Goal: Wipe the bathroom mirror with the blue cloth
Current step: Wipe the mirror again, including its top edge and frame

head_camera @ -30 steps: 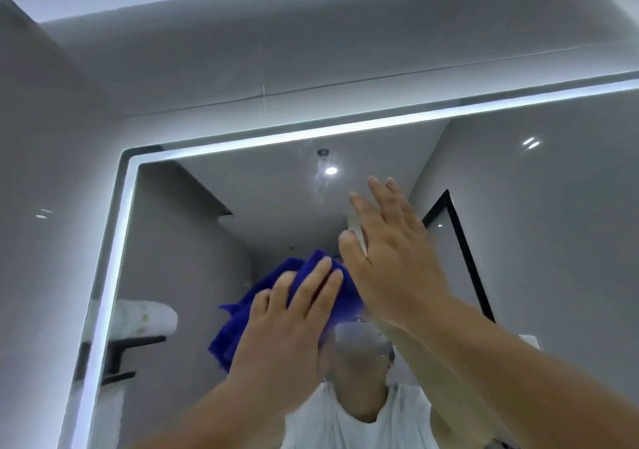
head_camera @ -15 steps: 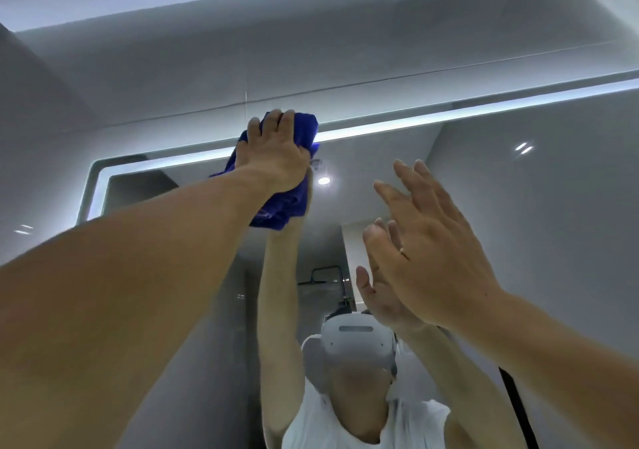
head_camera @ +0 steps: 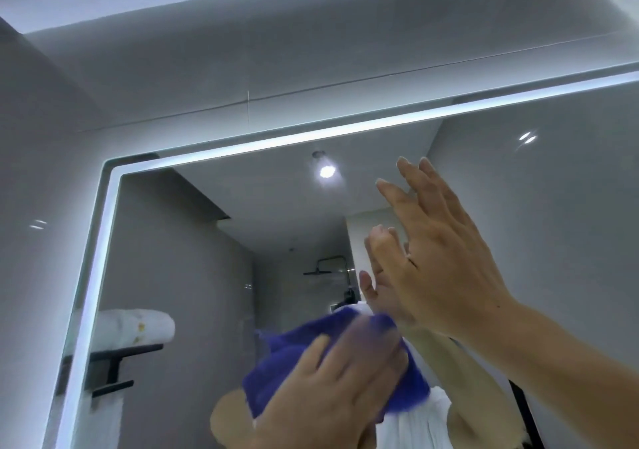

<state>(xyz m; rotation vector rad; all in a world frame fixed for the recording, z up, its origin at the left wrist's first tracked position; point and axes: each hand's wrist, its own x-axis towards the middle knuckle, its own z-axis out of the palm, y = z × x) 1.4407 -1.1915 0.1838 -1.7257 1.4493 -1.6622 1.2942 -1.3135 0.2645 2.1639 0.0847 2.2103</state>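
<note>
The blue cloth (head_camera: 294,369) lies bunched against the bathroom mirror (head_camera: 193,248) at the lower centre. My left hand (head_camera: 332,390) presses it onto the glass with fingers spread flat over it; the fingers are motion-blurred. Open and raised at the right, my right hand (head_camera: 446,262) holds its fingers straight and close to the glass, meeting its own reflection. The cloth hides most of my reflected head.
A lit white strip (head_camera: 100,248) frames the mirror's left and top edges. Grey wall tiles (head_camera: 242,51) rise above it. Reflected in the glass are a rolled white towel on a black rack (head_camera: 138,327), a black shower head (head_camera: 321,269) and a ceiling light (head_camera: 325,171).
My left hand has swept the cloth down from the mirror's top edge to the lower centre. Its fingers went from curled round the cloth to flat. The right hand stayed about where it was.
</note>
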